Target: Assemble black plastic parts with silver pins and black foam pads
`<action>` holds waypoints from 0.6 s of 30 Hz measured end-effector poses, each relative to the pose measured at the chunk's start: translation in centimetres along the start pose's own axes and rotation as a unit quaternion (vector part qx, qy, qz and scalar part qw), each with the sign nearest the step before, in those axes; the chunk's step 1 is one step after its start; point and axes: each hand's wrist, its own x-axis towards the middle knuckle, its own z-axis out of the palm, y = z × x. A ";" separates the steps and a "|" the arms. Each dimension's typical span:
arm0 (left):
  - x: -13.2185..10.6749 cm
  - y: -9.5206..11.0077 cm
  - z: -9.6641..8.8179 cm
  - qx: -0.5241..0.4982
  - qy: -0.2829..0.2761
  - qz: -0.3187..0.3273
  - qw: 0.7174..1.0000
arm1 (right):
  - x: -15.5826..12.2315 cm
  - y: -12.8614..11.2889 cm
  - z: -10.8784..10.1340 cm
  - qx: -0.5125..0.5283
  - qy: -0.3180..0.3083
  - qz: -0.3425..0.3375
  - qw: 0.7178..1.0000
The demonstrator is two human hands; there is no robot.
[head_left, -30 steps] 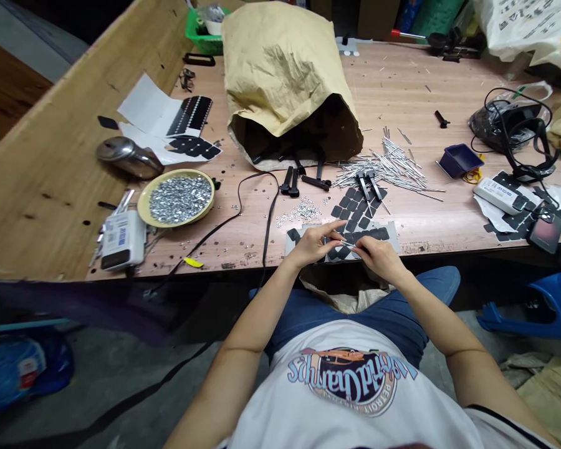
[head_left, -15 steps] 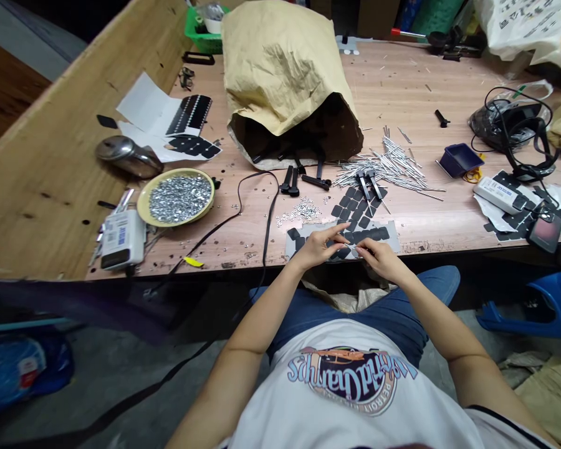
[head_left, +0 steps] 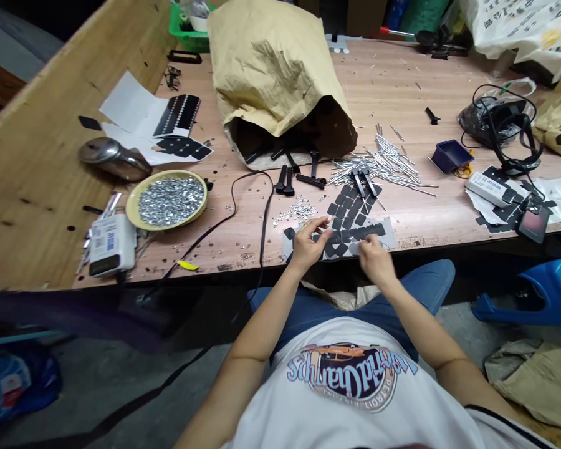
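My left hand (head_left: 311, 243) is over the left part of a grey sheet (head_left: 389, 236) at the table's front edge, thumb and fingers apart with nothing visible between them. To its right, my right hand (head_left: 376, 259) is slightly blurred, its fingers curled in; whatever they hold is hidden. Between the hands, black rounded pads (head_left: 340, 249) lie on the sheet. Just beyond are more black pads (head_left: 350, 202), two black clip-like parts with thin metal rods (head_left: 361, 181), and a scatter of small metal pieces (head_left: 300, 209).
Behind stands an open brown paper bag (head_left: 275, 68) with black parts at its mouth, beside a pile of metal rods (head_left: 383, 162). Leftward is a yellow bowl (head_left: 133, 218) of small metal pieces. A black strap (head_left: 263, 237) crosses the table edge. A blue tray (head_left: 450, 157) sits right.
My hands have moved apart from the thin pale piece they met over. The left went left and its fingers spread; the right shifted right and curled. The whole view shifted slightly.
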 end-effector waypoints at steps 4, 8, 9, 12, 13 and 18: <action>0.0 0.2 -0.8 -0.010 0.065 -0.032 0.997 | 0.4 0.6 -0.1 -0.031 0.040 0.105 0.993; 0.1 0.3 -0.8 -0.005 0.083 -0.039 0.996 | 0.2 0.1 0.0 0.006 -0.010 -0.047 0.999; 0.1 0.3 -0.8 -0.002 0.083 -0.038 0.996 | 0.3 0.1 -0.2 0.002 0.001 -0.014 1.000; 0.1 0.4 -0.8 0.001 0.089 -0.039 0.995 | 0.4 0.1 -0.8 -0.031 0.022 0.117 0.992; 0.1 0.5 -0.8 0.001 0.092 -0.041 0.995 | 0.3 0.0 -0.9 -0.033 0.005 0.107 0.994; 0.1 0.8 -0.6 0.012 0.094 -0.037 0.995 | 0.0 -0.8 -0.5 0.010 -0.044 -0.032 0.998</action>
